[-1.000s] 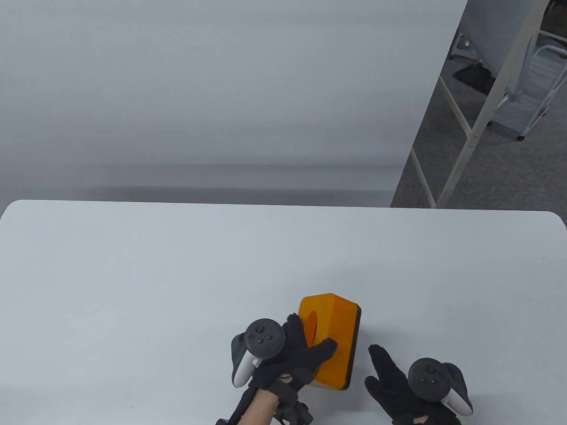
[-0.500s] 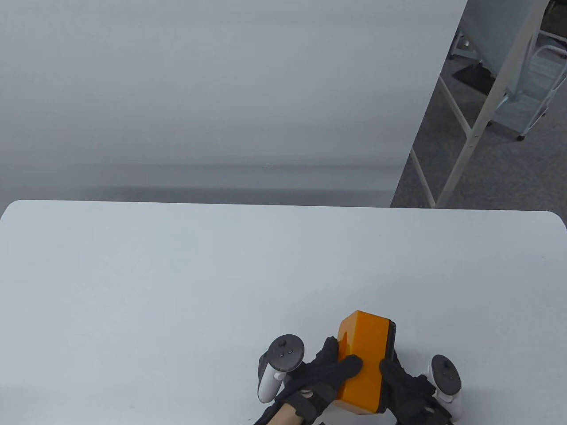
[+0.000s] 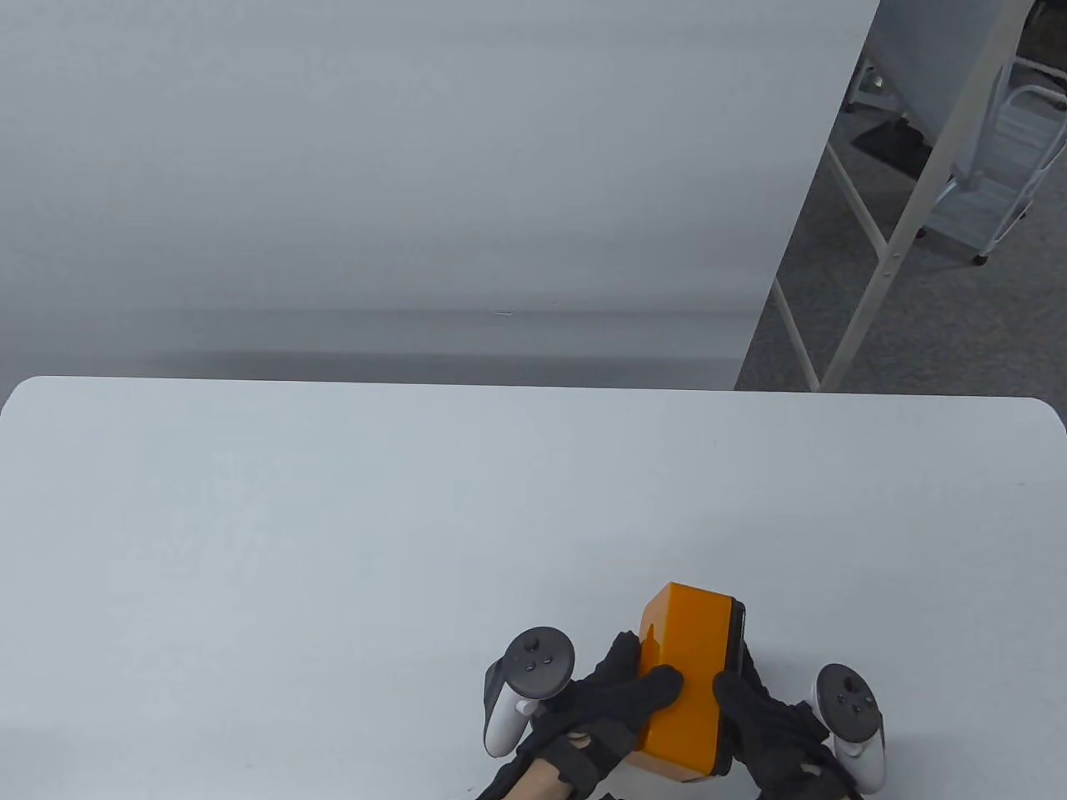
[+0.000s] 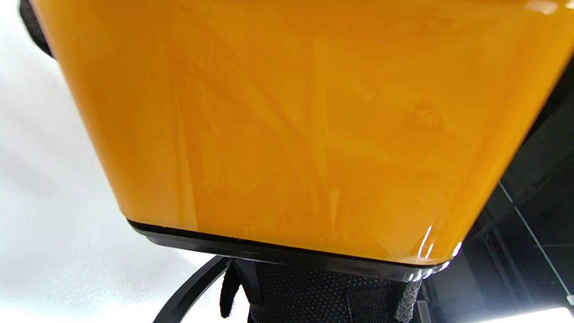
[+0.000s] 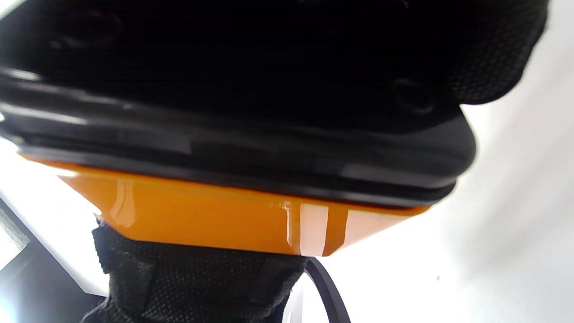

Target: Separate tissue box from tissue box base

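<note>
An orange tissue box (image 3: 688,675) with a black base (image 3: 738,633) on its right side is held tipped on its side, near the table's front edge. My left hand (image 3: 629,687) grips the orange box from the left, thumb across its upper face. My right hand (image 3: 754,708) grips the black base side from the right. In the left wrist view the orange box (image 4: 291,125) fills the frame, with the black base (image 4: 287,255) along its lower edge. In the right wrist view the black base (image 5: 251,152) sits above the orange box (image 5: 215,215). Box and base are joined.
The white table (image 3: 333,533) stretches out behind and to the left of the box. Beyond its far edge stands a white panel (image 3: 417,167). White frame legs (image 3: 900,225) and a wire cart (image 3: 1009,158) stand on the grey floor at the right.
The left hand carried the box right and toward the front edge. The right hand, open on the table a second ago, has closed on the black base side. Little moved in the last half second.
</note>
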`<state>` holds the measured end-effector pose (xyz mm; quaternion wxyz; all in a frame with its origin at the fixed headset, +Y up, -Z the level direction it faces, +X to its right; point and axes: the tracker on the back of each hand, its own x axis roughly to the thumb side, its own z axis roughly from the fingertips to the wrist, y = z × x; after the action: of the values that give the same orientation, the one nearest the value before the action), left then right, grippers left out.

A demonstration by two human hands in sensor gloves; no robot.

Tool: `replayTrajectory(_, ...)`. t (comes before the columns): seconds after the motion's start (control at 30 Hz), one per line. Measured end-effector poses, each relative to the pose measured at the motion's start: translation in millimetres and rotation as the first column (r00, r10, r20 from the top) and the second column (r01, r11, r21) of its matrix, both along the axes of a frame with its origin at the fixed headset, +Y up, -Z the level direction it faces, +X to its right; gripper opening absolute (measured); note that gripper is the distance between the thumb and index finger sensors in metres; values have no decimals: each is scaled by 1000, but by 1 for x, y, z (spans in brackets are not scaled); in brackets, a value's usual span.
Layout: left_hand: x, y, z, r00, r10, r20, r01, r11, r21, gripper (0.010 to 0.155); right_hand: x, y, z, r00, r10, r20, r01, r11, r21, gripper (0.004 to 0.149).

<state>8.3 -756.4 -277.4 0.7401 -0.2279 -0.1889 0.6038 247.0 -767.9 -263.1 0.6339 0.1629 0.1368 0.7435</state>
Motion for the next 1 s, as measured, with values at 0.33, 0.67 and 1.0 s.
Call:
replayTrajectory(0.33, -43, 16, -14, 818, -525, -234, 568, 802, 185, 117, 19, 10, 5, 998, 44, 34, -47, 995, 84, 111)
replayTrajectory(0.67, -50, 1, -19, 426, -846, -320, 904, 416, 102, 116, 14, 2, 5, 996, 77, -48, -75, 996, 44, 110)
replayTrajectory(1.0, -35, -11, -16, 358, -889, -287, 934, 338, 116, 115, 13, -4, 4, 992, 104, -68, -103, 995, 18, 109)
